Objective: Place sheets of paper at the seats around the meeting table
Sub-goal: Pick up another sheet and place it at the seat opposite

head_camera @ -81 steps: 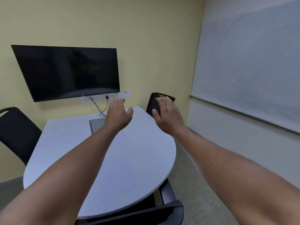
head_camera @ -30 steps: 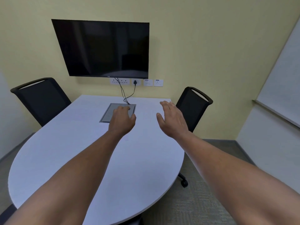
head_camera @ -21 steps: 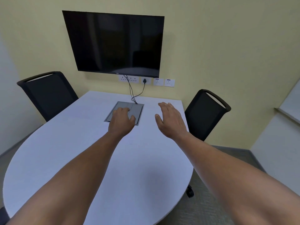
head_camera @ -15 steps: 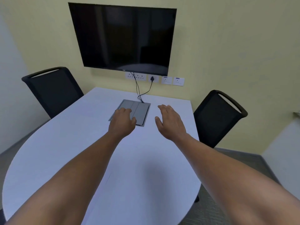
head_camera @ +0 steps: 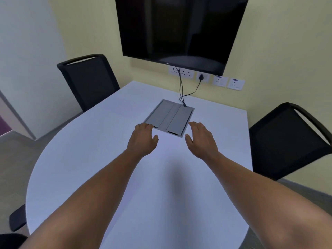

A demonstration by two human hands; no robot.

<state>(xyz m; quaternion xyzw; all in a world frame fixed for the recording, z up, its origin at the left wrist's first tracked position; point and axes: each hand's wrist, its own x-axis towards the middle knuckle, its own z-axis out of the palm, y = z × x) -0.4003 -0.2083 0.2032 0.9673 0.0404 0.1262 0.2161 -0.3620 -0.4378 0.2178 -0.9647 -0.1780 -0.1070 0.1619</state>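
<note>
The white meeting table (head_camera: 86,159) fills the middle of the head view. My left hand (head_camera: 142,141) and my right hand (head_camera: 201,141) hover palm down over it, side by side, just short of the grey cable hatch (head_camera: 169,117). Both hands hold nothing and their fingers are loosely apart. No sheet of paper stands out against the white top. A faint straight edge beneath my left forearm may be one, but I cannot tell.
One black chair (head_camera: 88,81) stands at the table's far left side and another (head_camera: 287,139) at its right side. Part of a third chair (head_camera: 18,220) shows at the lower left. A dark screen (head_camera: 179,31) hangs above wall sockets (head_camera: 181,72), with cables running into the hatch.
The view has swung and shifted, so the screen and hatch are now centred and closer. Both hands stayed held out over the table, empty throughout.
</note>
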